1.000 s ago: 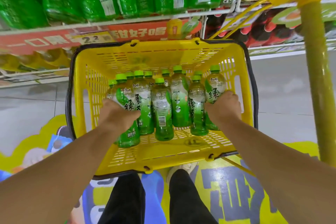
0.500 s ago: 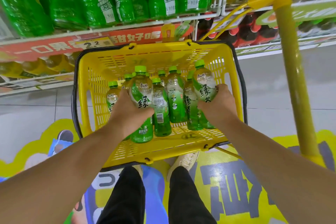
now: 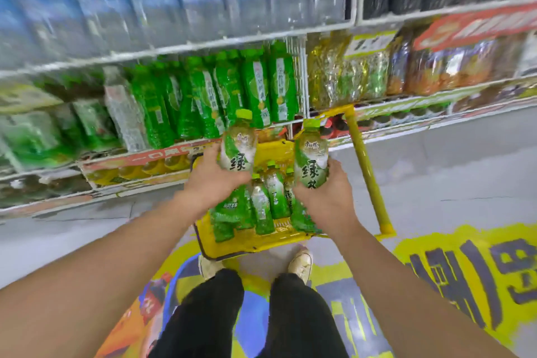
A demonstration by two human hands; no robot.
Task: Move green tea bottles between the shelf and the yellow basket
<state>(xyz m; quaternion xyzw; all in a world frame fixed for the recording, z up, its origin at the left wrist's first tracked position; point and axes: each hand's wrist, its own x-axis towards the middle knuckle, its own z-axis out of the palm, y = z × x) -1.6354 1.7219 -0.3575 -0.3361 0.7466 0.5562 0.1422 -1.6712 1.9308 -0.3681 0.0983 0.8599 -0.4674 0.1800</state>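
Two bare forearms reach forward and down in a shop aisle. The left hand (image 3: 213, 180) holds the first green tea bottle (image 3: 239, 148) upright, its fingers (image 3: 214, 154) curled round the lower half of the label. The right hand (image 3: 329, 200) holds the second green tea bottle (image 3: 311, 158) the same way, gripping its lower body. Both bottles have light green caps and are lifted above the yellow basket (image 3: 255, 240), which stands on the floor just in front of the person's shoes (image 3: 300, 263). More bottles of the same kind (image 3: 271, 197) stand upright inside the basket, between the two hands. The basket's long yellow handle (image 3: 364, 171) rises at the right. Behind is the wire shelf (image 3: 203, 45), blurred, with a row of larger green bottles (image 3: 232, 90) level with the lifted caps. A yellow and blue floor sticker (image 3: 465, 270) lies underfoot.
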